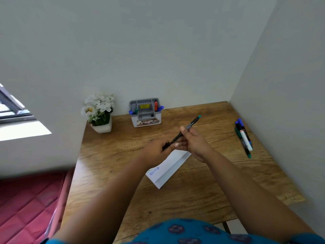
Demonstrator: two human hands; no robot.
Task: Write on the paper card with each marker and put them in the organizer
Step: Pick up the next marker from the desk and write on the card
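Observation:
My right hand [192, 141] grips a black marker [189, 125] with a teal end, held slanted above the table. My left hand [154, 150] is closed on the marker's lower end, which is blurred; I cannot tell whether that is its cap. Under both hands lies the white paper card [168, 170], with blue writing near its left end. The grey organizer [146, 114] stands at the back by the wall and holds red, green and blue markers. Several more markers [243, 137] lie together at the table's right side.
A white pot of white flowers [99, 112] stands at the back left corner of the wooden table [184, 199]. Walls close the table at the back and right. A red mattress [26, 205] lies to the left, below a window.

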